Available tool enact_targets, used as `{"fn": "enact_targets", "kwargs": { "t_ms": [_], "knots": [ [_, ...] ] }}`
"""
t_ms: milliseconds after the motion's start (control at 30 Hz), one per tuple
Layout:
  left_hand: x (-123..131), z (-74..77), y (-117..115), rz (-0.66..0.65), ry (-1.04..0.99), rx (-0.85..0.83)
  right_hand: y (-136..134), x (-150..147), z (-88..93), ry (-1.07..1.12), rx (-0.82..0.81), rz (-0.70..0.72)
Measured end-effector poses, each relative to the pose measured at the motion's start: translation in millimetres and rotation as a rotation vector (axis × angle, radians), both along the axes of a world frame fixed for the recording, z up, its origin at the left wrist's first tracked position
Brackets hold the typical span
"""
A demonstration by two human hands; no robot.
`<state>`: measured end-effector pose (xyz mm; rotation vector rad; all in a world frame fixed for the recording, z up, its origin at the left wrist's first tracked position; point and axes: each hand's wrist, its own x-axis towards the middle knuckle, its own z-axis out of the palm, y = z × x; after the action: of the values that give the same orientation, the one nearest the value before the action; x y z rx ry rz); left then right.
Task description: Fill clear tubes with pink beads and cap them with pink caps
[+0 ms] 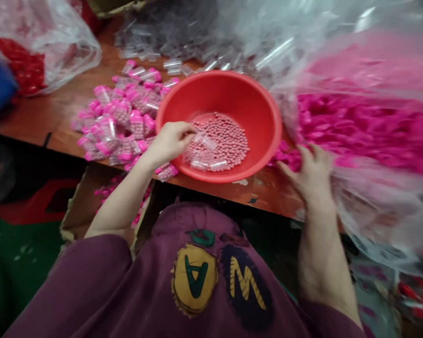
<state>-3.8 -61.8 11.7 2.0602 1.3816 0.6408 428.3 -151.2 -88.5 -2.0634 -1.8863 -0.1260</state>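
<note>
A red plastic bowl (264, 112) holds pink beads (229, 136) and several clear plastic tubes (218, 165) lying on them. My left hand (174, 140) reaches over the bowl's left rim, its thumb and fingers pinched together beside the tubes; what sits between the fingertips is blurred. To the right of the bowl, my right hand (312, 171) is open with fingers spread, at a small pile of bright pink plastic caps (291, 157). Left of the bowl lies a heap of bead-filled tubes with pink caps (123, 117).
Many clear tubes (190, 42) spill from plastic bags at the back. A clear bag of pink caps (373, 126) stands at the right. Red pieces in a bag (24, 63) lie far left. Below the table's front edge is a cardboard box (79, 202) with pink-capped items.
</note>
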Motion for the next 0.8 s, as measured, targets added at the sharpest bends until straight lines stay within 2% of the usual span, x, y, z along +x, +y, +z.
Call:
{"fn": "enact_targets", "kwargs": {
  "t_ms": [33,67,133,200,300,333,400,533,667,800],
  "knots": [
    [-1.3,4.0,2.7,-0.075,0.121,-0.019,1.7,3.3,3.5,0.02,0.064,-0.001],
    [-1.8,7.6,5.3,-0.144,0.244,-0.045,3.1,3.6,9.7,0.042,0.059,0.065],
    [0.1,12.6,9.4,-0.268,0.464,-0.117,4.4,-7.3,30.9,0.111,0.179,0.125],
    [6.6,14.3,12.4,-0.363,0.606,-0.185,5.5,-34.9,59.4,0.178,0.251,0.139],
    [21.1,11.8,16.6,-0.451,0.698,-0.223,18.3,-96.1,92.7,0.268,0.205,0.316],
    [25.8,10.7,18.1,-0.47,0.722,-0.229,27.1,-117.1,97.0,0.3,0.061,0.457],
    [33.5,9.7,20.8,-0.477,0.771,-0.244,49.6,-153.9,95.1,0.263,-0.231,0.656],
    [38.9,15.1,25.2,-0.396,0.86,-0.222,93.4,-198.4,73.4,-0.023,-0.539,0.651],
    [36.5,19.3,29.9,-0.323,0.888,-0.127,106.6,-211.1,71.2,-0.086,-0.674,0.616],
    [38.9,6.6,37.4,-0.314,0.743,-0.075,98.3,-212.4,81.1,-0.097,-0.717,0.558]
  ]
}}
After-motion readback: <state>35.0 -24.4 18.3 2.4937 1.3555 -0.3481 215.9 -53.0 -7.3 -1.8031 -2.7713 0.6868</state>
